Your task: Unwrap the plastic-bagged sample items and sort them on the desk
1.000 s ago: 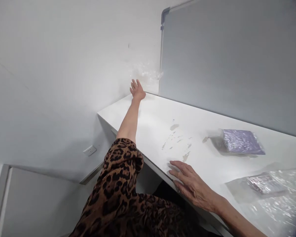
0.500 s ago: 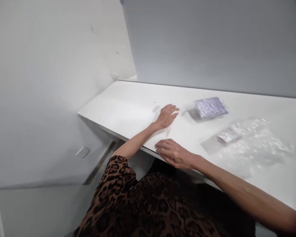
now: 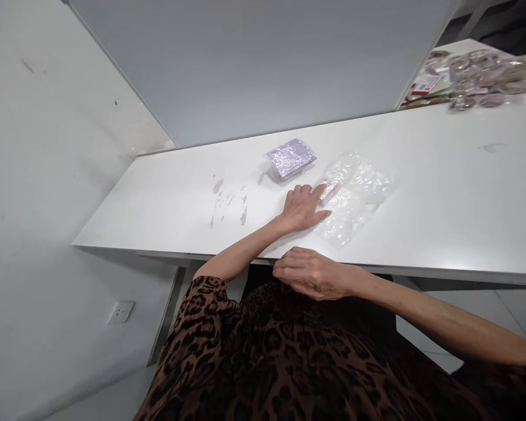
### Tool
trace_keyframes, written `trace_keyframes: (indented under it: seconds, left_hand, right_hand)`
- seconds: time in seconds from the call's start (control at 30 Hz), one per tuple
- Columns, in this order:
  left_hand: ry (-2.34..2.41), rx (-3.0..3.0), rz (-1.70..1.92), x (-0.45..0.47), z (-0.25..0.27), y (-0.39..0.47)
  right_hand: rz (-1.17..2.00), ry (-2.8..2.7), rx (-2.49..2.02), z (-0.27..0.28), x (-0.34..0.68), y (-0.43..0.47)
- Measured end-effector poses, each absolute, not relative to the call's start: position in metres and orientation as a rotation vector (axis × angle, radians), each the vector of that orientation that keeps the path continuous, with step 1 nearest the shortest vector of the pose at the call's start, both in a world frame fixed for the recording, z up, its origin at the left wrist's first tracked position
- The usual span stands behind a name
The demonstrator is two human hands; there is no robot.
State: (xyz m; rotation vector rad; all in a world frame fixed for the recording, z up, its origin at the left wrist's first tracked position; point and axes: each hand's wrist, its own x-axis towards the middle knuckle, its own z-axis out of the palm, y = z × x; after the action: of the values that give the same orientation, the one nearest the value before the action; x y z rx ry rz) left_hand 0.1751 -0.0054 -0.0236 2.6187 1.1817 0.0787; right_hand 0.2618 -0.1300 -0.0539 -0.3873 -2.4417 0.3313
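Note:
My left hand reaches over the white table with its fingers spread. Its thumb and forefinger are at the left edge of a clear, crumpled plastic bag, and a small packet in or under the plastic lies beside them. Just beyond this hand sits a purple pack in shiny clear wrap. My right hand is closed at the table's front edge, close to my body, with its fingers curled together. The inside of that hand is hidden, so I cannot see whether it holds anything.
The white table runs along a grey partition, with a wall on the left. A heap of plastic-wrapped items lies at the back right, past the partition's end. Grey smudges mark the tabletop left of the purple pack.
My view has swung to the right, bringing the wrapped heap into sight. My left hand has moved right, from bare tabletop to the plastic bag. The right hand stays curled near the table edge.

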Motion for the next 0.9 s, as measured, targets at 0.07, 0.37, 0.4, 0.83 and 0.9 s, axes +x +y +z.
trace_keyframes:
  seconds: [0.07, 0.37, 0.4, 0.83, 0.9]
  left_hand:
    - [1.23, 2.585, 0.055, 0.179, -0.023, 0.001]
    - [1.317, 2.466, 0.053, 0.213, -0.011, 0.024]
    - [1.306, 2.479, 0.029, 0.217, -0.01, 0.025]
    - [1.231, 1.985, 0.409, 0.185, -0.028, 0.013]
    - [1.194, 1.851, 0.456, 0.18, -0.028, 0.016]
  right_hand:
    - [0.278, -2.244, -0.593, -0.056, 0.285, -0.129]
    - [0.425, -0.735, -1.617, -0.076, 0.403, -0.078]
    - [0.481, -0.625, -1.615, -0.076, 0.407, -0.075]
    - [1.041, -0.353, -1.262, -0.042, 0.344, -0.063]
    - [1.053, -0.447, -1.352, -0.032, 0.345, -0.06]
